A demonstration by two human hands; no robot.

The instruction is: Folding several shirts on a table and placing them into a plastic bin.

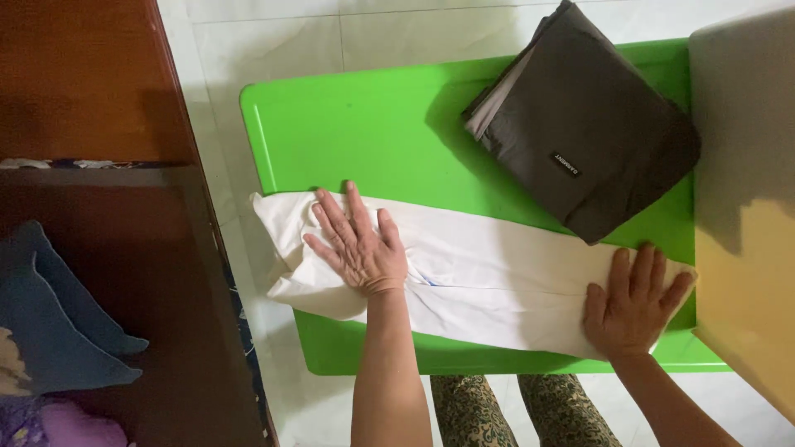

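A white cloth point(489, 273), folded into a long band, lies across the near part of a bright green table point(373, 132). My left hand point(358, 244) presses flat on the cloth near its left end, fingers spread. At the cloth's right end, my right hand point(633, 302) also lies flat with fingers apart. Neither hand grips anything. The cloth's left end hangs a little past the table's edge.
A folded dark grey garment point(588, 124) rests on the table's far right. A dark wooden cabinet point(108, 207) stands to the left, with blue cloth point(58, 314) inside. A beige surface point(745, 199) borders the right. White tiled floor point(273, 41) lies beyond; my patterned trouser legs point(513, 410) show below.
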